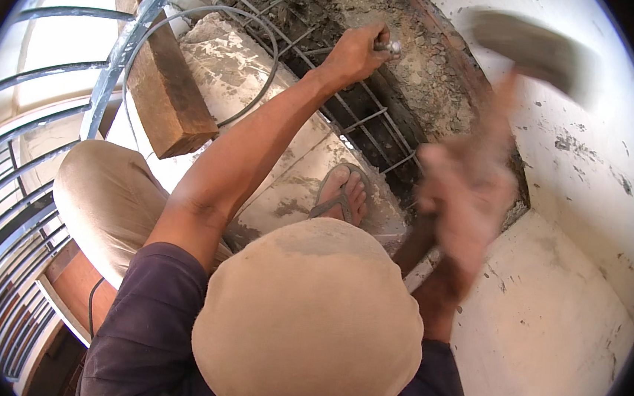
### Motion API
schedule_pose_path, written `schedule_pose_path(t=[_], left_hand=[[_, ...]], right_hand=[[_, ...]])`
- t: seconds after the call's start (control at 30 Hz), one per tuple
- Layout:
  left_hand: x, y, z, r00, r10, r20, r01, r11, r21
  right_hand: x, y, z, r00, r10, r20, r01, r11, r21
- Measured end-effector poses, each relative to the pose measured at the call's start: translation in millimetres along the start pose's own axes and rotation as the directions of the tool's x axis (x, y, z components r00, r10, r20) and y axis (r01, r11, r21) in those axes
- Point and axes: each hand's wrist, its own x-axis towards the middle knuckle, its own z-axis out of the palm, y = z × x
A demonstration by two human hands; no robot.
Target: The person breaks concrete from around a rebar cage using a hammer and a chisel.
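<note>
My left hand [354,56] is closed round a metal bar, probably a chisel; only its bright rounded end [394,47] sticks out past the thumb, and the rest is hidden. That hand is over a broken-out channel edged by rough rubble [423,80]. On the right, my right hand [470,195] grips a hammer by its handle [499,112]. The broad dark hammer head [526,47] is raised in front of the white wall. Motion blurs both the hammer and that hand.
Steel reinforcing bars [371,124] line the channel. My sandalled foot [343,193] rests on the pale slab. A timber beam [164,104], a looped grey cable [274,64] and a metal railing [106,85] are at the left. A beige cloth-covered rounded shape [308,309] fills the lower middle.
</note>
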Motion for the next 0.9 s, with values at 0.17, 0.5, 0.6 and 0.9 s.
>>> schedule_pose_path(t=[0.17,0.5,0.6,0.9], left_hand=[[12,6,-5,0.999,-0.037,0.015,0.038,0.998,-0.04],[31,-17,-34,0.991,-0.008,0.132,0.008,1.0,-0.005],[39,-7,-54,0.917,-0.115,0.383,0.064,0.988,0.142],[60,-10,-50,0.872,-0.064,0.486,0.137,0.984,-0.117]], right_hand=[[27,-4,-104,0.73,-0.681,0.048,0.651,0.716,0.252],[15,99,26,0.951,0.236,0.199,-0.237,0.971,-0.019],[2,-4,0,0.989,-0.052,-0.14,0.051,0.999,-0.01],[64,58,25,0.984,0.077,0.16,-0.047,0.982,-0.183]])
